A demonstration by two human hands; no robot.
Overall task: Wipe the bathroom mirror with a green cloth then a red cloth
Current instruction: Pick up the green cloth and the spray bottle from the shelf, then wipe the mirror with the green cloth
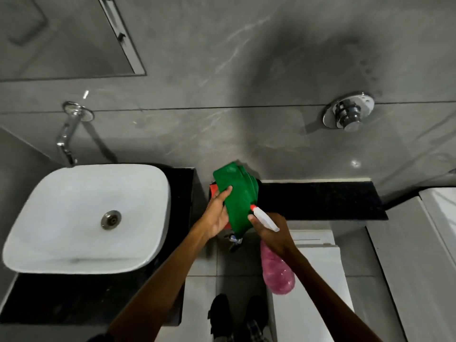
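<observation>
A folded green cloth (237, 196) is held up in front of the grey wall, right of the basin. My left hand (218, 213) grips it from the left side, fingers flat on its face. My right hand (271, 234) is wrapped around the neck of a spray bottle (277, 272) with pink liquid; its white and red nozzle points at the cloth. A bit of red cloth (214, 187) shows behind the green one. The mirror (61, 35) hangs on the wall at the upper left, seen at a steep angle.
A white basin (61, 218) sits on a black counter (180, 183) at the left, with a chrome wall tap (67, 134) above it. A chrome flush button (348, 113) is on the wall at right. A black ledge (320, 201) and white toilet tank (313, 243) lie below it.
</observation>
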